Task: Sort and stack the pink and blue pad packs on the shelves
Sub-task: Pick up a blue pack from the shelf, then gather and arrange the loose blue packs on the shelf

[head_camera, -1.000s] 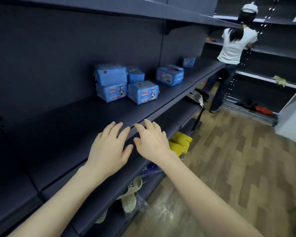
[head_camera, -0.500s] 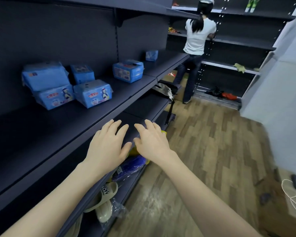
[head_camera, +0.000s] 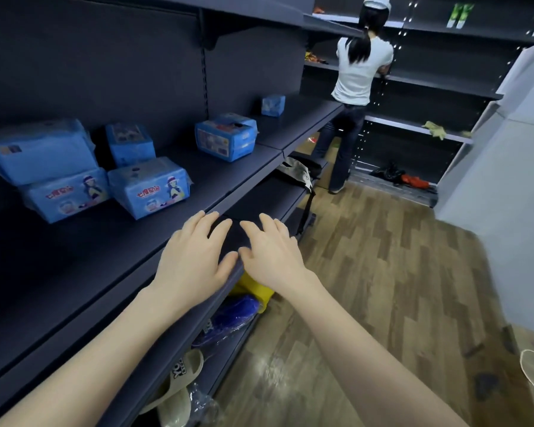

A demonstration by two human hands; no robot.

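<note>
Head camera is looking down at two bare hands. The left hand (head_camera: 195,257) and the right hand (head_camera: 272,254) are staying flat and loose, with fingers spread and holding nothing. They are hanging by the front edge of the shelf (head_camera: 105,241), and I cannot tell if they are touching it. The blue pad packs (head_camera: 148,189) are sitting on that shelf, off to the left and well apart from the hands. One more blue pack (head_camera: 225,137) is lying farther along. No pink packs are showing. Over the last second the view has been swinging right, so the packs are sliding toward the left side. I think the person is looking along the shelf for more packs. No pack is being picked up yet.
</note>
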